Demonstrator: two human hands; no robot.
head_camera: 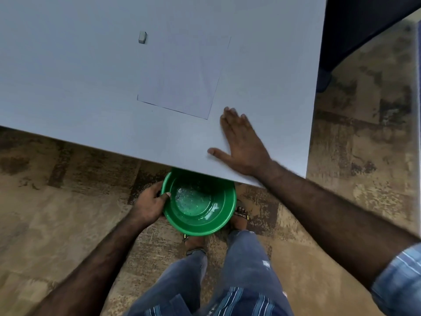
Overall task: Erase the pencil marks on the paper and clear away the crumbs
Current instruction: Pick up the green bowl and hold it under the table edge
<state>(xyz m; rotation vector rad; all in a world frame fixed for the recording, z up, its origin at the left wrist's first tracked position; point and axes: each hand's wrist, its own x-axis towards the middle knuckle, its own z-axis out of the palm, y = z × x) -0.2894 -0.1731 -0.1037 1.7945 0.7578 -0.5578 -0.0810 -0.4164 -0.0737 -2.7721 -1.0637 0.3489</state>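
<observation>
- The paper (184,76) lies flat on the white table (68,76), a little way in from the near edge. I can't see any pencil marks on it from here.
- I hold the green bowl (198,202) just under the table edge; my left hand (149,205) grips its rim, thumb curled inside. Tiny specks sit in it, maybe crumbs.
- My right hand (242,142) lies flat on the table beside the paper's near corner, fingers straight and spread.
- I think crumbs could miss the bowl if I sweep too far to the side, since part of it hides under the table.
- My hand could also push the paper along.
- The eraser (142,37) sits well apart, farther back.
- The floor (353,133) is patchy brown carpet.
</observation>
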